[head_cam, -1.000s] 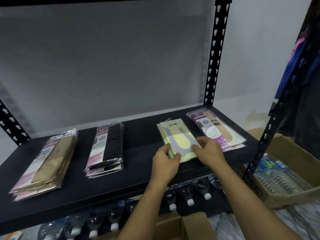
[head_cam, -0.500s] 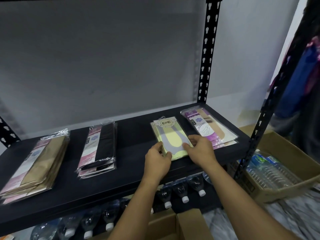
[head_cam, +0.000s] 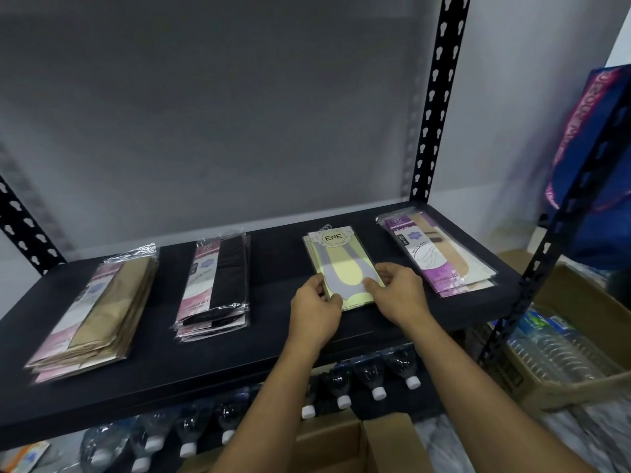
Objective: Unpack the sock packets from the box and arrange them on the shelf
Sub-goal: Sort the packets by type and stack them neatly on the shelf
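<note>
Pale yellow card and a grey sock shape mark the flat stack of sock packets (head_cam: 343, 268), which lies on the black shelf board (head_cam: 273, 343) right of the middle, its round "ENE" label toward the back edge. The left hand (head_cam: 316, 312) has its grip pinched on the stack's near left edge, thumb on top and fingers curled at the side. The right hand (head_cam: 399, 295) pinches the near right edge the same way.

Just beside it, toward the shelf's right edge, sits a purple-labelled pile of clear packets (head_cam: 440, 257). Left of the middle lies a pile of black sock packets with pink labels (head_cam: 215, 285), and near the left edge a pile of beige sock packets (head_cam: 99, 312).

A black slotted metal post (head_cam: 440, 97) rises at the back right corner. Under the shelf, clear plastic bottles with white caps (head_cam: 375, 384) lie in a row above a brown cardboard box (head_cam: 341, 445).
</note>
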Demonstrator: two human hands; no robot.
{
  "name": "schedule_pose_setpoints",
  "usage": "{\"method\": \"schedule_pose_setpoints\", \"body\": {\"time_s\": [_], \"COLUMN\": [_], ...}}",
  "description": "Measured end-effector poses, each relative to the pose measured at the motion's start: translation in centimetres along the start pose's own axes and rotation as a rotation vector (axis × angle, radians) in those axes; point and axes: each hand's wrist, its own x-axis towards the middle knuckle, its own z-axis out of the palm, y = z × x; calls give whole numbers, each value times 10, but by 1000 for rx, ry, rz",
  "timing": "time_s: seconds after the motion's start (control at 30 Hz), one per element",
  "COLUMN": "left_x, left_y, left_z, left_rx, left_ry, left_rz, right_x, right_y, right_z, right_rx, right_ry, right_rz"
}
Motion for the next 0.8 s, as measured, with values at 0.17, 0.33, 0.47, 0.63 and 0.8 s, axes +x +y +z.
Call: {"method": "schedule_pose_setpoints", "body": {"time_s": [0.17,0.33,0.47,0.63,0.8], "left_x": [7,10,13,14,13], "left_y": [-5,-7,-10,-11,-11], "left_z": [-19,-33,-40,-43,-44], "left_rx": [27,36,14,10,-9], "left_ry": [53,65,77,64,69], "left_rz": [-3,10,10,23,33], "right_x": [1,3,4,4,4], "right_y": [-11,-20,-24,-25,-24], "right_z": [23,39,47,52,52], "right_rx": [34,78,83,76,64], "right_ry": [-39,-66,-78,-74,-64], "right_rz": [3,21,24,22,13]}}
